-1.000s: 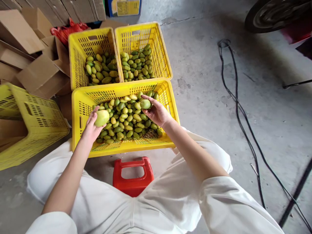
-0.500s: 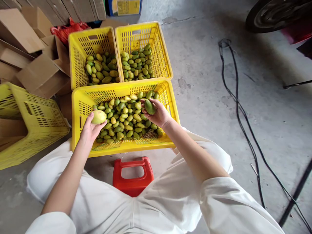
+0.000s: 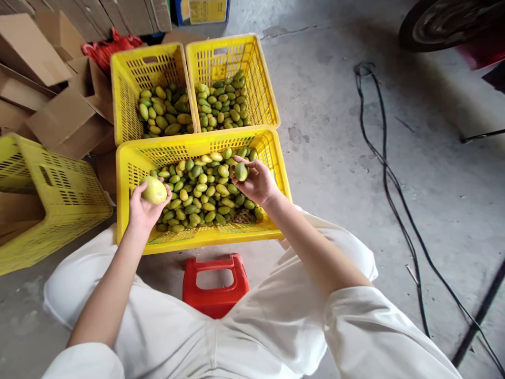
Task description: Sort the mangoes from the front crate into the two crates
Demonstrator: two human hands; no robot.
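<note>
My left hand holds a pale yellow-green fruit, mango-like in shape, over the left side of the near yellow crate. On the right, my right hand has a smaller green mango-like fruit in its fingers, its end turned up toward me. Many green and yellow fruits of the same sort lie below both hands in that crate. Near its front right corner sits a brownish crumbly patch.
Two more yellow crates with fruit stand behind, side by side. At left are cardboard boxes and a tilted yellow crate. A red stool is between my legs. Black cable and a wheel are at right.
Both fruits have been turned within my hands: the yellow one has rolled in my left palm, and the green one now points its end toward me. The crates have not moved.
</note>
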